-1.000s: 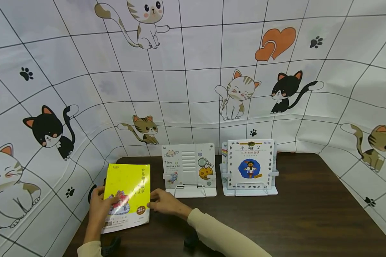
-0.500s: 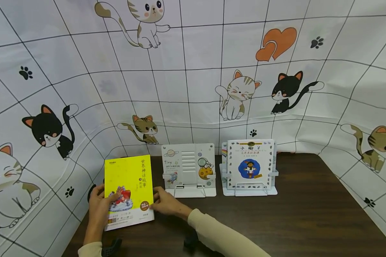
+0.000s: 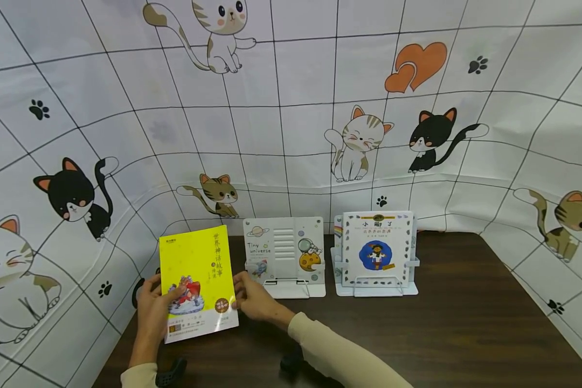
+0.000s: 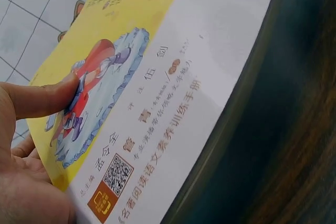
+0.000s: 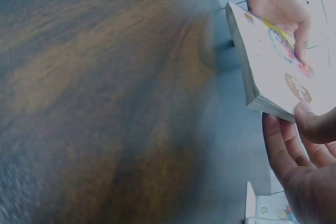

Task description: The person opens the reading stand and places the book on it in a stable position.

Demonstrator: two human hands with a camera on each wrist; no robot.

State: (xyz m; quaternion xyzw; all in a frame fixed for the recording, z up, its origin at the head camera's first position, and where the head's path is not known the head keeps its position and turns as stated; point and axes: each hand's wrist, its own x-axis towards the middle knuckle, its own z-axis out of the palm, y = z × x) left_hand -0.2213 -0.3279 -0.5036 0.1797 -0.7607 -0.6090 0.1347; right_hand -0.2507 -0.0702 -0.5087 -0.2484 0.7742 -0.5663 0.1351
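Note:
A yellow book (image 3: 194, 258) with a white lower band is held tilted up over the left part of the table. My left hand (image 3: 151, 307) grips its left edge, thumb across the cover picture and fingers behind. At the right edge, low down, my right hand (image 3: 254, 299) pinches the book between thumb and fingers. The right wrist view shows the thumb (image 5: 315, 123) on the cover and the fingers under the page block. Close by on the right stands a white book stand (image 3: 284, 253) printed "Tiny universe", holding no book.
A second stand (image 3: 339, 280) to the right bears a white picture book (image 3: 364, 231). Both stand at the back of the dark wooden table (image 3: 446, 323). Behind hangs a cat-print sheet (image 3: 300, 134). Dark objects (image 3: 291, 364) lie near the forearms.
The book has risen a little and shifted slightly right, its cover now facing the head camera more. Both hands moved with it, keeping their grip.

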